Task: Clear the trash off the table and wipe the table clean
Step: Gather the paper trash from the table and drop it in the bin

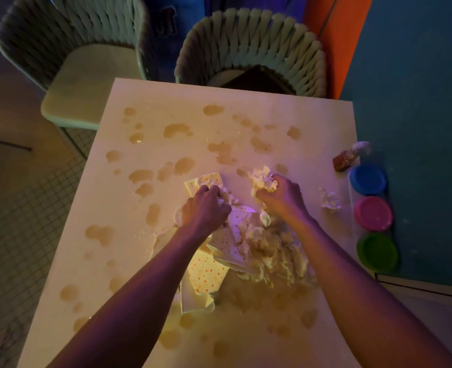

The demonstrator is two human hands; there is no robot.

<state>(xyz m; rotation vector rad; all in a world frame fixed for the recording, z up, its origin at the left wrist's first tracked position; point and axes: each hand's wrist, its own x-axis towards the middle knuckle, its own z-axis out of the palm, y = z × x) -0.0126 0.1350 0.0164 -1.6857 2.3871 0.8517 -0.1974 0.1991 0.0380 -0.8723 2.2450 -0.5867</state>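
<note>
Puddles (178, 130) of tan liquid, rounded and glossy, dot the flat pale table (118, 261) from its left edge inward. Left hand (205, 208), fingers curled, grips crumpled paper over a dotted napkin (206, 274), a flat square sheet. Right hand (279, 193) clutches a wrinkled tissue wad (262, 179). Below it lies a soggy heap of tissue (278, 251). A small torn scrap (331, 200) sits near three round lidded tubs: blue (368, 179), pink (373, 213), green (377, 252).
</note>
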